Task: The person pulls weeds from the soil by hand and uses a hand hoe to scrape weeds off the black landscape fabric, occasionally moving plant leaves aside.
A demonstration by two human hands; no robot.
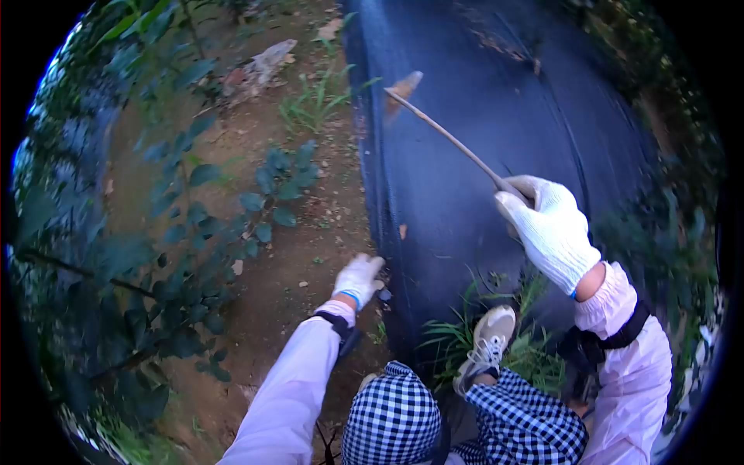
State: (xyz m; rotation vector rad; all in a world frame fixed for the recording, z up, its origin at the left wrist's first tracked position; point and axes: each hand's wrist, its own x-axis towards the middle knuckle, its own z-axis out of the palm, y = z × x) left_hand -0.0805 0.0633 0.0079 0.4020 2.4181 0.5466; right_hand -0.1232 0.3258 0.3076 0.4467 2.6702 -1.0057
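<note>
My right hand [549, 225], in a white glove, is shut on the handle of a long thin tool [446, 138] whose flat brown head [403, 87] is raised over the black ground sheet [496, 116]. My left hand [359, 279], also gloved, reaches down to the sheet's left edge near a small dark object [385, 294]; whether it grips anything I cannot tell. My sneaker [484, 345] rests in the grass at the sheet's near edge, with checkered trousers [465, 418] below.
Bare brown soil [287, 263] lies left of the sheet. A leafy shrub [209, 232] spreads over the left side. Grass tufts [318, 101] grow along the sheet's edge, and more grass [527, 341] surrounds my foot. A pale stone [267, 63] lies at the far left.
</note>
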